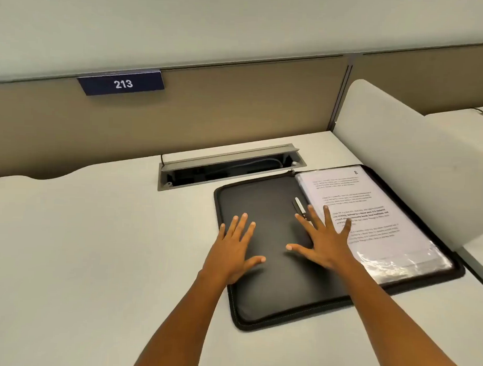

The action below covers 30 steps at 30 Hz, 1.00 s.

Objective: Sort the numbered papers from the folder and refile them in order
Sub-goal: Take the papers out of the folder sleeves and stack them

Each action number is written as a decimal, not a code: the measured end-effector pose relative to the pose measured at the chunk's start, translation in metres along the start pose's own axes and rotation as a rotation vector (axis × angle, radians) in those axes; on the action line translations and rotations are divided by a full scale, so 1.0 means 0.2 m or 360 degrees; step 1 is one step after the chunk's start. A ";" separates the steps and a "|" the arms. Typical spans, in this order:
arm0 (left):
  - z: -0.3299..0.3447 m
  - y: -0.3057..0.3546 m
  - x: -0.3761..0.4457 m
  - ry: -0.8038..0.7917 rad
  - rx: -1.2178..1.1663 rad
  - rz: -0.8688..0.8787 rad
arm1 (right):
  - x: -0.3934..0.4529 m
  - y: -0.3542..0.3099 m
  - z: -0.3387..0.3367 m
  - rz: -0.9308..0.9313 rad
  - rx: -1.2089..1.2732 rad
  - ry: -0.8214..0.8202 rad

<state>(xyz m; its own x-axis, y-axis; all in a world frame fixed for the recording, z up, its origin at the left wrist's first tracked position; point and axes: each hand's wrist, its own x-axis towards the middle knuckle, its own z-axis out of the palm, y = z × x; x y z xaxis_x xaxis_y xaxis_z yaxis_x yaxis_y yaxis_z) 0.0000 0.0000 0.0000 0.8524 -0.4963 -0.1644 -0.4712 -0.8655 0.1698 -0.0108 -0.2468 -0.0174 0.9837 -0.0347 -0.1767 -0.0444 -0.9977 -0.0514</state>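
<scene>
1. Your folder (272,211) lies open flat on the desk (95,246), a black zip-edged case toward the right side of the desk, its right edge close against the white side divider (416,161).
2. The papers (370,214) sit in the folder's right half, stacked inside clear plastic sleeves (glare shines off the near corner). The top sheet carries blocks of printed text and a single number at its far corner; the digit is too blurred to read for certain.
3. The folder's left half is a bare black panel. A small slim white-and-dark object (299,206), perhaps a pen, lies near the spine; what it is cannot be told.
4. Your left hand (232,251) rests palm down on the near left edge of that black panel, fingers straight and slightly spread, thumb pointing right, gripping nothing.
5. Your right hand (324,243) is spread wide over the spine, fingers well apart and straight, the outer ones reaching over the left margin of the papers, holding nothing. Whether it touches the surface or hovers cannot be told.
6. Behind the folder, a cable tray (230,166) set into the desk stands with its lid raised, dark cables inside.
7. On the tan partition (237,106) beyond, a dark blue plate (123,83) reads 213.
</scene>
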 end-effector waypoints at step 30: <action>0.28 -0.33 -0.35 -0.0043 -0.0260 0.0195 | -0.19 -0.36 0.23 -0.0014 0.0094 -0.0051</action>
<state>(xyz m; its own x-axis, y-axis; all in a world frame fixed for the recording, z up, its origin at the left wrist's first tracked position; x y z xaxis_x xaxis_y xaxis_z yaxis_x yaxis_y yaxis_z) -0.0408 0.0886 -0.0551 0.7835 -0.6008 -0.1584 -0.5262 -0.7772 0.3451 -0.0527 -0.1717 -0.0527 0.9781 -0.0229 -0.2070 -0.0466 -0.9928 -0.1107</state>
